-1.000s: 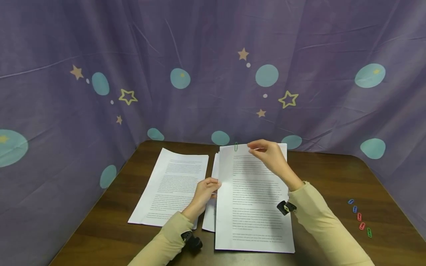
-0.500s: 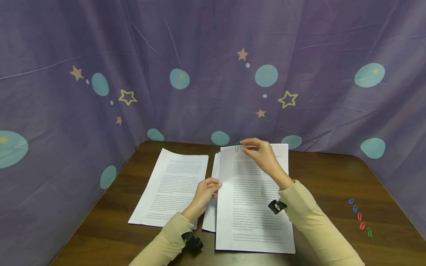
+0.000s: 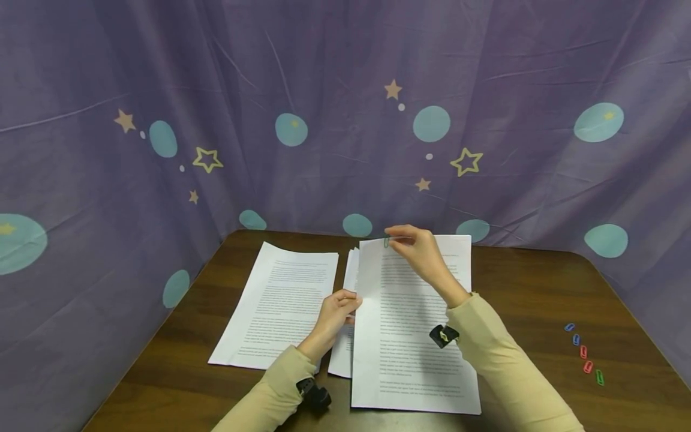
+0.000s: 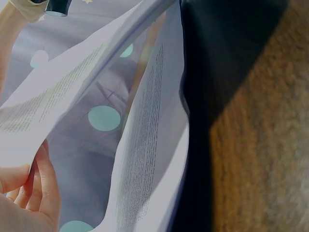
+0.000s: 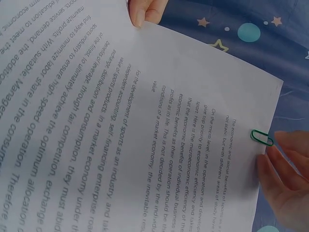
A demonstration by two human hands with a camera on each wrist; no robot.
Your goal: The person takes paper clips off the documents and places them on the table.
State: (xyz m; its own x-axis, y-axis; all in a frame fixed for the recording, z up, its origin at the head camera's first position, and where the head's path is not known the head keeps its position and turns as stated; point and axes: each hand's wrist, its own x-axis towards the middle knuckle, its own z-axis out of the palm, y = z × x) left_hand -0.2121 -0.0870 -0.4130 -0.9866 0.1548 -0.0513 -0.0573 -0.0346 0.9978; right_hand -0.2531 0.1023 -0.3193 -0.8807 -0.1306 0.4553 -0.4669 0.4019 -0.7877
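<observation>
A sheaf of printed paper is held up in front of me, seen from its printed side. On its left edge my left hand pinches the sheets between thumb and fingers; the left wrist view shows the same left hand gripping the edge. A green paper clip sits over the sheaf's top edge, left of the middle in the head view. My right hand is at that clip, its forefinger and thumb either side of the clip's outer end. In the right wrist view, the right thumb lies against the paper's edge.
Another printed stack lies to the left on the wooden table. Further sheets show behind the held sheaf. At the right lie several loose paper clips, blue, red and green. A patterned curtain hangs behind the table.
My right hand has moved left along the sheaf's top edge and reached the green paper clip. The sheaf has shifted slightly right. My left hand keeps its grip.
</observation>
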